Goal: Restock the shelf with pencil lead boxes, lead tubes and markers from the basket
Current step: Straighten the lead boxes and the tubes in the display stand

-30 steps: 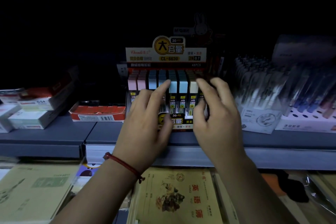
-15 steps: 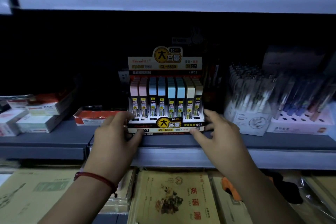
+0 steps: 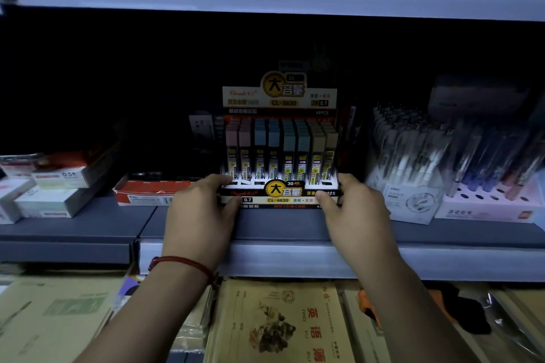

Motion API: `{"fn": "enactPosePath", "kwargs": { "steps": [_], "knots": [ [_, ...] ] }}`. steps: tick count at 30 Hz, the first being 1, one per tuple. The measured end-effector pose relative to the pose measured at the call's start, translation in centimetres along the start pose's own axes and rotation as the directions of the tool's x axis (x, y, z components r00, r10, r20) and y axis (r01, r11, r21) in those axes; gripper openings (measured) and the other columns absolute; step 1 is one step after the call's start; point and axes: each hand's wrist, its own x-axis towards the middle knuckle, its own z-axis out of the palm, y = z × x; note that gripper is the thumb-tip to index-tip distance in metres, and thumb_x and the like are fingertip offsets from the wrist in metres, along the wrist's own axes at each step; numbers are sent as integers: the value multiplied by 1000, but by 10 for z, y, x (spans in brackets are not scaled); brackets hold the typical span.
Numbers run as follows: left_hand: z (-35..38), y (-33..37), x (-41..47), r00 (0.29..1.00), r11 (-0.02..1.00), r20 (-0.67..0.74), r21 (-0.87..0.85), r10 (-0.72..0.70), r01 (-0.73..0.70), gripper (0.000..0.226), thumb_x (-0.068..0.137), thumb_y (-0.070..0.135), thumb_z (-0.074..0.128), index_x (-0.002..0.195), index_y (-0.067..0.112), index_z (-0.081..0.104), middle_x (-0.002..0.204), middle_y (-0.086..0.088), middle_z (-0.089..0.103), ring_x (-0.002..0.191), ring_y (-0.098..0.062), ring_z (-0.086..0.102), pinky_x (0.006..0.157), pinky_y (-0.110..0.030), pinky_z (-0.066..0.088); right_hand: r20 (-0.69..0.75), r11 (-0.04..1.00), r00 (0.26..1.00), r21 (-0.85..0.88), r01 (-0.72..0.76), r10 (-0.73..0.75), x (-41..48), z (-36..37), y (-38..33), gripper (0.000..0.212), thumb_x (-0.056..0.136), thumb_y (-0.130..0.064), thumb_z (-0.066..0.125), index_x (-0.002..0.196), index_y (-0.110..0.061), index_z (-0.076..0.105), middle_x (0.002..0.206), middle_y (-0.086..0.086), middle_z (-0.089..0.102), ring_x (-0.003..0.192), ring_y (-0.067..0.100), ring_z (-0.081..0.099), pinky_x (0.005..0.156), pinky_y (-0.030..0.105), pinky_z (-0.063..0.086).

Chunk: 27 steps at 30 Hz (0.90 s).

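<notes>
A display box of lead tubes [image 3: 280,186], with a yellow-and-black label and pastel tube caps in rows, stands on the grey shelf [image 3: 280,224]. My left hand [image 3: 200,212] grips its front left corner, thumb on the front panel and fingers over the top edge. My right hand [image 3: 351,209] grips the front right corner the same way. The basket is not in view.
White and red lead boxes [image 3: 56,186] are stacked at the left, with a flat red box [image 3: 144,193] beside the display. Pen holders [image 3: 413,165] and a pink pen rack [image 3: 486,206] stand at the right. Notebooks [image 3: 280,324] fill the shelf below.
My hands came down from the tube tops to the box's front corners and took hold of them. The camera has tilted up a little.
</notes>
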Motion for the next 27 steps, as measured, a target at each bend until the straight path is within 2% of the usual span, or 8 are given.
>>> {"fn": "enactPosePath", "kwargs": {
  "steps": [4, 11, 13, 15, 17, 20, 23, 27],
  "knots": [
    [5, 1, 5, 1000, 1000, 3, 6, 14, -14, 34, 84, 24, 80, 116, 16, 73, 101, -8, 76, 97, -27, 70, 84, -32, 54, 13, 999, 1000, -25, -27, 28, 4, -1, -4, 43, 101, -36, 55, 135, -10, 52, 102, 11, 66, 95, 30, 63, 68, 29, 38],
    [0, 3, 4, 994, 999, 101, -6, 49, -49, 40, 89, 19, 71, 129, 15, 66, 106, -10, 74, 99, -26, 69, 88, -33, 55, 49, 995, 996, -80, -68, 72, 10, 0, -8, 26, 102, -33, 53, 109, -8, 54, 98, 13, 65, 92, 34, 62, 65, 33, 39],
    [-8, 1, 0, 981, 998, 185, -44, 61, -54, 47, 90, 22, 70, 135, 19, 59, 101, -7, 73, 94, -23, 68, 86, -34, 56, 57, 995, 994, -33, -91, 93, 8, 0, -9, 29, 101, -31, 55, 119, -7, 56, 106, 15, 65, 97, 34, 62, 70, 34, 44],
    [-18, -3, -5, 974, 994, 218, -104, 67, -45, 48, 89, 21, 72, 135, 20, 57, 100, -2, 71, 95, -18, 66, 88, -33, 55, 5, 996, 996, -20, -90, 91, 0, 1, -15, 44, 100, -28, 57, 136, -4, 50, 124, 16, 58, 112, 34, 56, 85, 37, 49],
    [-31, -13, -10, 984, 990, 165, -132, 71, -49, 41, 88, 17, 72, 127, 20, 61, 102, 1, 71, 96, -16, 67, 89, -34, 55, -130, 999, 991, -26, -25, 22, -15, 5, -28, 48, 98, -27, 59, 141, -7, 49, 132, 11, 48, 121, 31, 46, 97, 42, 47],
    [-53, -35, -15, 1000, 994, 6, -101, 30, -30, 29, 85, 12, 71, 113, 17, 65, 103, -1, 69, 93, -21, 67, 88, -39, 55, -234, 979, 956, 58, 195, -177, -34, 17, -59, 30, 96, -22, 60, 125, -13, 60, 122, 4, 45, 113, 22, 42, 91, 36, 47],
    [-73, -59, -18, 992, 997, -106, -40, -74, 70, 35, 83, 9, 71, 117, 12, 61, 114, -12, 57, 101, -32, 60, 96, -40, 49, -32, 929, 962, 255, 269, -270, -41, 37, -92, 21, 99, -19, 57, 119, -15, 62, 115, -2, 52, 100, 14, 53, 85, 32, 50],
    [-86, -87, -12, 969, 970, -57, -40, -241, 239, 53, 85, 14, 72, 134, 8, 52, 132, -16, 54, 120, -30, 52, 103, -32, 38, 254, 924, 928, 338, 178, -271, -41, 64, -124, 40, 100, -22, 57, 140, -17, 54, 123, 2, 62, 102, 18, 63, 92, 40, 55]
  ]
}}
